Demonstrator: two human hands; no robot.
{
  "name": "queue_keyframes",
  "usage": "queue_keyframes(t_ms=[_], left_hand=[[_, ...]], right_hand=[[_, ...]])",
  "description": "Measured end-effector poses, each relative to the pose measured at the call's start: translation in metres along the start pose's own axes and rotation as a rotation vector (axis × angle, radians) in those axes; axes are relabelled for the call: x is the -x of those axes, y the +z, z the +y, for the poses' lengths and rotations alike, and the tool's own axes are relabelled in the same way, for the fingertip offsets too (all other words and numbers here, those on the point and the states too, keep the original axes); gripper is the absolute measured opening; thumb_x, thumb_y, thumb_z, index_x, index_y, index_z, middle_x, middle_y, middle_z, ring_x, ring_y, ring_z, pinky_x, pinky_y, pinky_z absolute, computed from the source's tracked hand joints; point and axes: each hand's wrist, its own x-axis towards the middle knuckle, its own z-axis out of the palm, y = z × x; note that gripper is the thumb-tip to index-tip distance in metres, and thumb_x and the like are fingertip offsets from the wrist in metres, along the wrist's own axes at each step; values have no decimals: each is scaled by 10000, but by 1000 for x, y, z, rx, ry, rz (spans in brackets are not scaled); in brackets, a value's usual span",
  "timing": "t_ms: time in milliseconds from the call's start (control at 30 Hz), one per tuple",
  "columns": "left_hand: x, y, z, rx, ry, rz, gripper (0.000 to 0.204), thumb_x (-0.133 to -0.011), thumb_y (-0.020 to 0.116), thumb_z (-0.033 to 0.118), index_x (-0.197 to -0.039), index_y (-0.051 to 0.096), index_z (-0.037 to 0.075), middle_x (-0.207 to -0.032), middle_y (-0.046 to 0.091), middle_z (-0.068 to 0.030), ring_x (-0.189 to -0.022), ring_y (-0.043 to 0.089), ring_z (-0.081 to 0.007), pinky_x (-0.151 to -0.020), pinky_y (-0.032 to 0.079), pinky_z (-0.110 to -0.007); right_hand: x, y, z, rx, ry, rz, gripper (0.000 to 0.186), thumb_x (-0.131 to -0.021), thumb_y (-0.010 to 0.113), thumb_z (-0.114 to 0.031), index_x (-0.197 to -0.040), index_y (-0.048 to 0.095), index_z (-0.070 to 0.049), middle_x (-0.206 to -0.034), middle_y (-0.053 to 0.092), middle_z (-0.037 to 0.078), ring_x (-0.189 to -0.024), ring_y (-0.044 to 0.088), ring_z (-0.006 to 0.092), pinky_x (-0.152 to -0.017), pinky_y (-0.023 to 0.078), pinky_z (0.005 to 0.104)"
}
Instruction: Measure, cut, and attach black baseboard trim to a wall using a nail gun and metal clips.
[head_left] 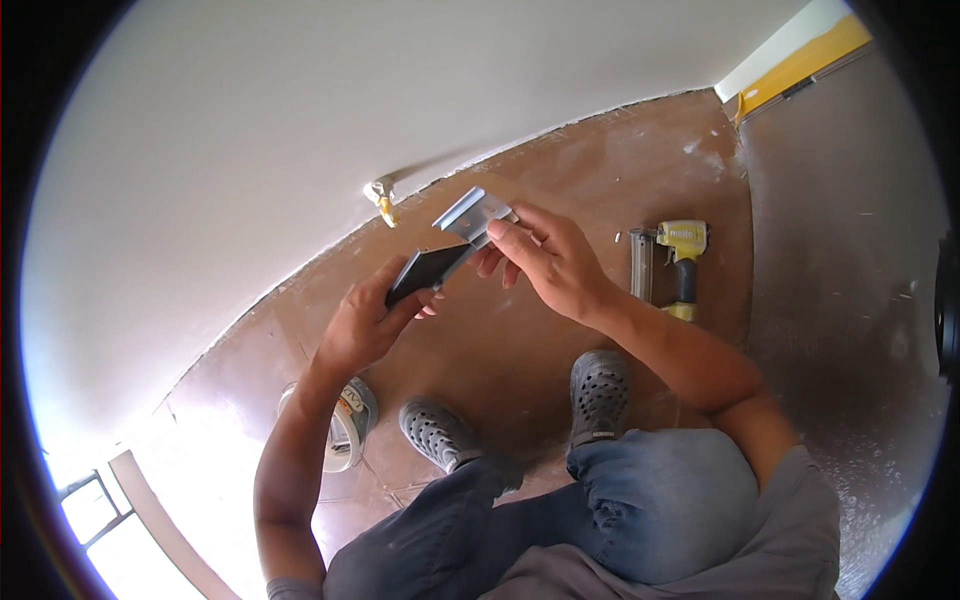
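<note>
In my right hand (545,250) is a silver metal clip plate (470,215), bent along its upper edge and pierced by small holes, pinched between thumb and fingers. My left hand (368,315) is wrapped around a short, flat dark piece (425,272) with a thin pale edge, held at a tilt. The near corners of the two pieces meet or nearly meet; I cannot tell whether they touch. Both hands are raised above the brown floor, in front of the wall.
A yellow-green nail gun (685,240) lies on the floor (520,370) to the right. Near my left forearm stands a white bucket (350,440). A pipe fitting with a yellow part (381,198) juts from the pale wall (250,130). Grey clogs (600,395) are on my feet.
</note>
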Motion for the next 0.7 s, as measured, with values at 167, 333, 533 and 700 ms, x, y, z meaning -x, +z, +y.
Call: queue_keyframes(t_ms=[167,333,533,700], left_hand=[[-1,2,-3,-76,7,-33,269,-986,635,146,-1200,588,-10,-932,743,-118,-892,737,-206,-806,548,-332],[-6,7,-2,8,-3,-45,275,-984,636,141,-1212,584,-2,-932,742,-122,-898,736,-210,-803,542,-330],[-5,11,0,-43,-26,-14,276,-988,629,154,-1218,585,7,-929,741,-123,-893,736,-220,-801,541,-340],[-6,12,7,-41,-21,-4,264,-995,620,181,-1199,597,16,-927,742,-113,-888,736,-226,-799,540,-348]], right_hand=[[5,5,-3,152,2,-119,318,-1069,501,-285,-1110,635,1,-886,679,53,-746,598,84,-664,505,248],[4,-3,0,124,-21,-162,334,-1070,498,-280,-1162,629,13,-902,682,58,-748,604,91,-676,511,252],[5,-8,0,119,4,-171,352,-1076,480,-271,-1208,610,28,-949,695,90,-813,656,118,-688,545,269],[2,-9,7,68,-15,-162,362,-1083,458,-260,-1213,593,51,-1008,691,124,-872,690,157,-695,576,291]])
